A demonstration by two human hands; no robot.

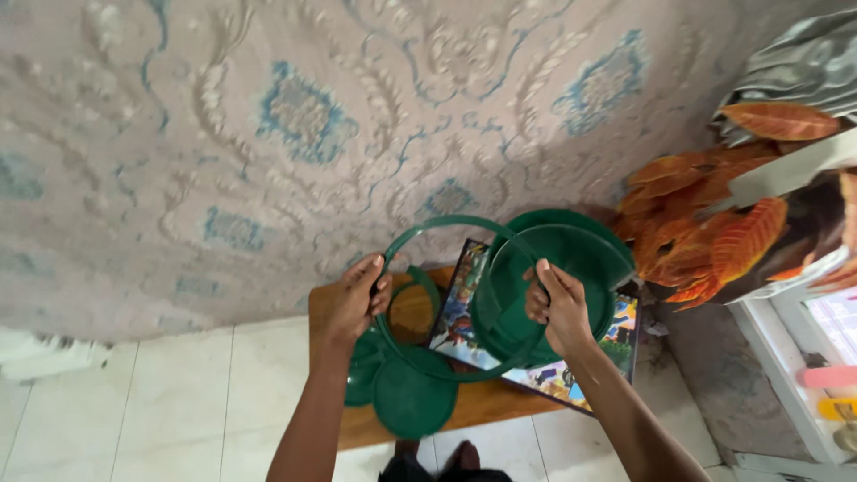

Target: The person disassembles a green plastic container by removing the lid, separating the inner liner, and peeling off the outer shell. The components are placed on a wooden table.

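Head view: 1 green ring [420, 234] is gripped at opposite sides by the left hand [355, 302] and right hand [558, 308], kept level above green discs [412, 397] on the wooden table [482, 403].

Smooth green plastic rings [446, 295] and discs [412, 400] lie over a matt wooden board [473, 406] and a glossy printed box [571, 379].

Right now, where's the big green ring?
In the head view, the big green ring is at centre, held up between the left hand and right hand, above the wooden table.
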